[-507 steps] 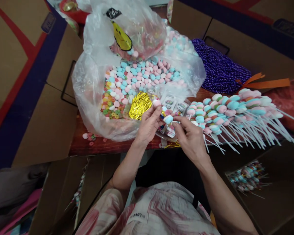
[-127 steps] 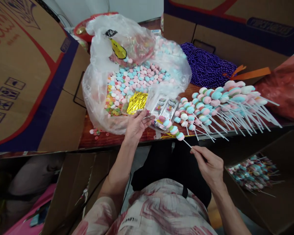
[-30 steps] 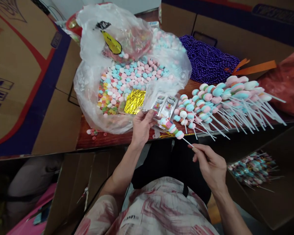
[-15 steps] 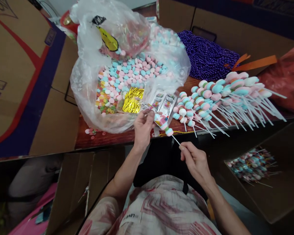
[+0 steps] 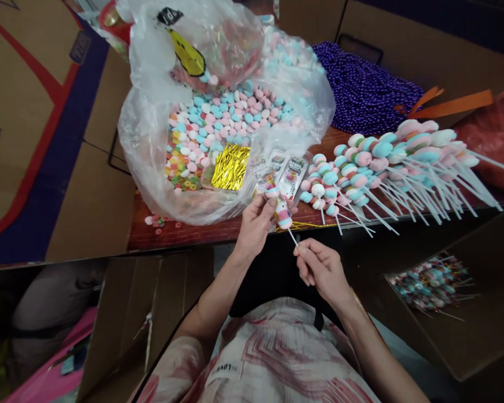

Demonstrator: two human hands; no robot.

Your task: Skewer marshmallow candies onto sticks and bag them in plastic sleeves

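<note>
My right hand (image 5: 319, 270) pinches the white stick of a candy skewer (image 5: 282, 215) near the table's front edge. My left hand (image 5: 256, 224) is closed on the skewer's upper candies, over which sits a clear wrapper sleeve. Just behind lie printed clear wrappers (image 5: 292, 174) and a tray of gold twist ties (image 5: 229, 166). A big clear plastic bag (image 5: 151, 145) holds loose pink, blue and white candies (image 5: 231, 115) and coloured ring candies (image 5: 180, 176).
Several finished candy skewers (image 5: 395, 162) lie piled on the red table (image 5: 180, 235) at the right. Purple bead strings (image 5: 365, 95) sit behind them. A cardboard box with wrapped skewers (image 5: 428, 282) stands low right. Cardboard boxes (image 5: 46, 129) stand at the left.
My right hand has drawn in to the left and the skewer has turned more upright. My left hand now grips its candy end in the wrapper.
</note>
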